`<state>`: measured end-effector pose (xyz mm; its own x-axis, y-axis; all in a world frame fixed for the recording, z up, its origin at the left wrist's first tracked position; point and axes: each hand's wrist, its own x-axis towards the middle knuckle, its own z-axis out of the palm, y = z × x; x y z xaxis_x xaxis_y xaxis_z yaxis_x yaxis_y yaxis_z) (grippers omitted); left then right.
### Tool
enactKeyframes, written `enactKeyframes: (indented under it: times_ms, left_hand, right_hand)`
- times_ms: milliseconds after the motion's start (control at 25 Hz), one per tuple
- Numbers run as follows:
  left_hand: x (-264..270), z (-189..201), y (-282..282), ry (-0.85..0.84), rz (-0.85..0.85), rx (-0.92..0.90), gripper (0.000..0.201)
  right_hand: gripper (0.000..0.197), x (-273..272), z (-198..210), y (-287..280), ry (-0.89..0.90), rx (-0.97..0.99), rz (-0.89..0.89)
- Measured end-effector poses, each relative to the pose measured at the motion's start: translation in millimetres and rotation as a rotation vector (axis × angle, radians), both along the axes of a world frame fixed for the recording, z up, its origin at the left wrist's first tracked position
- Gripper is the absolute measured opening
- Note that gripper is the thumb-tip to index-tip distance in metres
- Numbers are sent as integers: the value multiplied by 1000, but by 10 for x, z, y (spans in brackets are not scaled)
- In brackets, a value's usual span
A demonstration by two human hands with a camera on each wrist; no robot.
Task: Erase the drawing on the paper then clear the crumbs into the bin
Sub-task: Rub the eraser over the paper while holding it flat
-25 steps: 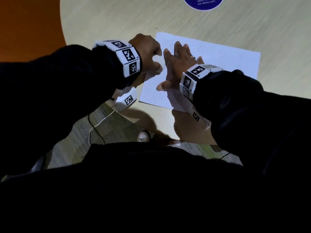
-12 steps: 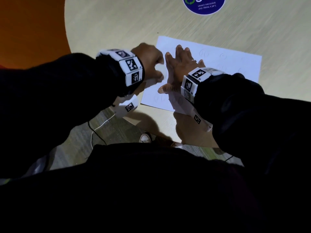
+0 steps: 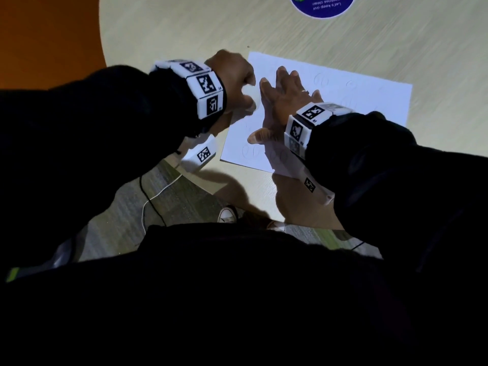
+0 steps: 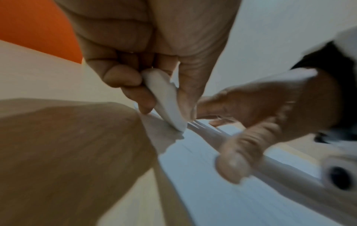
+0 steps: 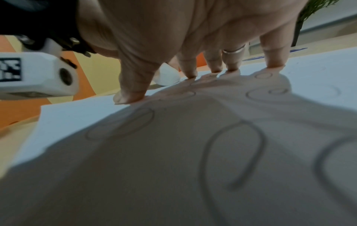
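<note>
A white sheet of paper (image 3: pixel 364 101) with faint pencil loops (image 5: pixel 233 152) lies on the pale wooden table (image 3: pixel 184 27). My left hand (image 3: pixel 237 83) pinches a white eraser (image 4: pixel 166 99) between thumb and fingers, its tip touching the paper's left part. The eraser (image 5: pixel 167 75) also shows behind my right thumb in the right wrist view. My right hand (image 3: pixel 282 101) lies flat on the paper with fingers spread, fingertips (image 5: pixel 274 65) and thumb pressing it down just right of the eraser. No bin is in view.
A round blue sticker (image 3: pixel 322 6) sits at the table's far edge. An orange floor area (image 3: pixel 47 40) lies left of the table. Below the near edge are carpet, a white cable (image 3: pixel 155 196) and a shoe (image 3: pixel 227 215).
The left hand with the eraser has shifted only slightly back and forth on the paper's left part. The right hand stays pressed flat.
</note>
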<state>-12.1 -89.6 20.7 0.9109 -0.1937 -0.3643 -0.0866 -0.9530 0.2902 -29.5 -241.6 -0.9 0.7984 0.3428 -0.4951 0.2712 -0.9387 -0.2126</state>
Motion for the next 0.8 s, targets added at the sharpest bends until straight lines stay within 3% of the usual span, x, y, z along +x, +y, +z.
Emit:
enactKeyframes:
  times_ms: [120,320,800]
  left_hand:
    - [-96,-55,4,28,-77,25,52]
    - [4,-18,102,-33,-35,34,48]
    - [-124,-91,121,13,-98,62,46]
  right_hand:
    - [114,0,-16,3,-19,0,-6]
    - [112,24,-47,29,-17,-7,-12]
    - [118,39,-80,15,-32,-9,2]
